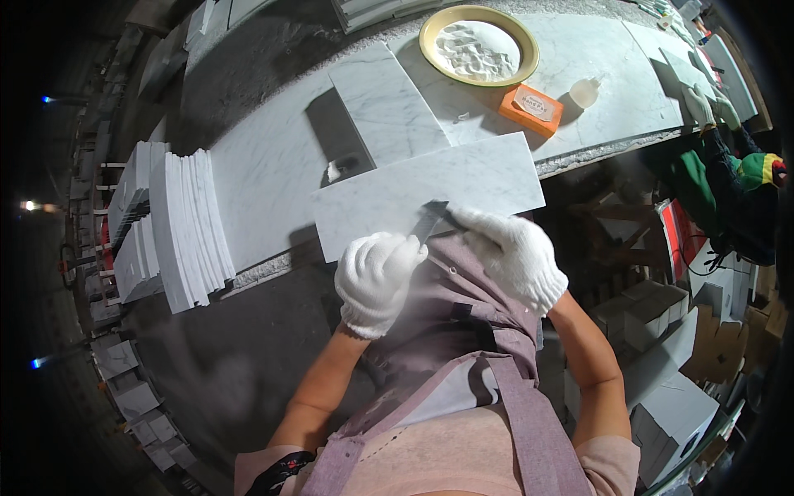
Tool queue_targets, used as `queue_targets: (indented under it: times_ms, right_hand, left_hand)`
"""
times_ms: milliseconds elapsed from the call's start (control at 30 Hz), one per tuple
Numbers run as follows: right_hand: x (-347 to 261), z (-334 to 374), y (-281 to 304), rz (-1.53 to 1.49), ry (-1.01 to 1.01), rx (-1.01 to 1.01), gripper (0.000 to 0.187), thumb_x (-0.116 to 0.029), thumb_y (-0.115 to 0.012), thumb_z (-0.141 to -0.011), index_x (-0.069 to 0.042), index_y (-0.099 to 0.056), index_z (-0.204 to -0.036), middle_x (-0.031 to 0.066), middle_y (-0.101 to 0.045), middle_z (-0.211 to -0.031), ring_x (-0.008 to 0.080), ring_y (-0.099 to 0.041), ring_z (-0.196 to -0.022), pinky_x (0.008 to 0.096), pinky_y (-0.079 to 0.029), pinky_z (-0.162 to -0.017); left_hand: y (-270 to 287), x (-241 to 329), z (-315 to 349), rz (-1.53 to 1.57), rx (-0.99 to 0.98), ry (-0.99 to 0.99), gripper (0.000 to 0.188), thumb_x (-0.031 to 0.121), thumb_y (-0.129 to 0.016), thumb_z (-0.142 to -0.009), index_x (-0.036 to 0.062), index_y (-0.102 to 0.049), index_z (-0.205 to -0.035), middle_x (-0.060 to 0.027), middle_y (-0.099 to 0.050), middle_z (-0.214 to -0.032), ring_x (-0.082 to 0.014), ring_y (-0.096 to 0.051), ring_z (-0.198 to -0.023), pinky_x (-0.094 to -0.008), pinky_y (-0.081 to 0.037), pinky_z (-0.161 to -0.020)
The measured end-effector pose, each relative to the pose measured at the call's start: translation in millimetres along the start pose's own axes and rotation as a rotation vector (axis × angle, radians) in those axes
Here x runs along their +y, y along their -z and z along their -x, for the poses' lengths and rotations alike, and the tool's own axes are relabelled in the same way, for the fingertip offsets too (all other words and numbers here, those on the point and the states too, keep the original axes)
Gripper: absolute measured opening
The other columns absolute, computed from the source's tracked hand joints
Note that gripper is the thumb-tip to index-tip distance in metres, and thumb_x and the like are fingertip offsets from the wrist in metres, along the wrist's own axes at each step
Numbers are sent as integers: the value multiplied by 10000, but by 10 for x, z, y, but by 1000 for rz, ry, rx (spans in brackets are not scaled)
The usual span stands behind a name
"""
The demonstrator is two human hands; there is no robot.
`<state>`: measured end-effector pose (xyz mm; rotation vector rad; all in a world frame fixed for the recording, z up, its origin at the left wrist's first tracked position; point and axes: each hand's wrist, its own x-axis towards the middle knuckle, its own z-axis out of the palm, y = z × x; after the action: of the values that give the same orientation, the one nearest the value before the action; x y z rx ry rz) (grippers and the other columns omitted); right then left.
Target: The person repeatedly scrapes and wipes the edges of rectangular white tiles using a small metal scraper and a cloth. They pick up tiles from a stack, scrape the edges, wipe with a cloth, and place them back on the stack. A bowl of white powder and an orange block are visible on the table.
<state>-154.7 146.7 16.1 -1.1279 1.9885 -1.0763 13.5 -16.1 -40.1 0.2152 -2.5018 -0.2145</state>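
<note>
A long white marble tile point(430, 190) lies across the near edge of the marble workbench point(265, 174), overhanging toward me. My left hand point(376, 277), in a white knit glove, is closed at the tile's near edge, with the lower end of a thin dark metal blade point(430, 219) reaching it. My right hand point(517, 252), also gloved, presses its fingertips on the blade against the tile's edge. Both hands are on the blade. I wear a mauve apron.
A second marble tile point(385, 103) and a dark slab point(335, 136) lie behind. A yellow-rimmed plate point(432, 51) holding white powder, an orange box point(530, 109) and a small bottle point(584, 91) stand further back. Stacked white tiles point(190, 223) sit at the left. Another person point(728, 165) works at the right.
</note>
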Motion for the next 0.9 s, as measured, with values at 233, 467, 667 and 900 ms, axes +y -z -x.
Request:
queue_targets:
  times_ms: [233,467,667,900]
  right_hand:
    - [9,10,-3,-283,-56,-113,358,-191,-589,-1108,-110,-668,-1447,100,-761,-1232,138,-709,-1045,299,-581,-912]
    - [108,49,-132,-277,-14,-3,383,-94,-740,-994,-44,-711,-1372,111,-787,-1209,180,-754,-979,333,-601,-862]
    - [117,110,40,-742,-464,218,619,-144,-682,-1060,-96,-451,-1633,22,-646,-937,66,-605,-749,243,-548,-674]
    - [94,151,56,-1007,-356,289,751,-194,-734,-1035,-91,-353,-1674,30,-644,-900,62,-594,-633,203,-482,-528]
  left_hand:
    - [1,-16,20,-43,-37,4,332,115,-900,-799,136,-753,-1095,-39,-745,-1034,-272,-720,-963,-418,-572,-875]
    - [55,-63,-36,13,-14,57,321,65,-883,-803,123,-735,-1082,-57,-746,-1012,-292,-720,-910,-408,-576,-838]
    - [249,-32,-264,103,160,268,269,15,-835,-852,50,-741,-1101,-104,-741,-965,-301,-713,-870,-405,-578,-840]
    - [152,137,-625,32,-68,-56,305,61,-854,-853,59,-747,-1139,-120,-759,-1029,-341,-734,-930,-450,-591,-838]
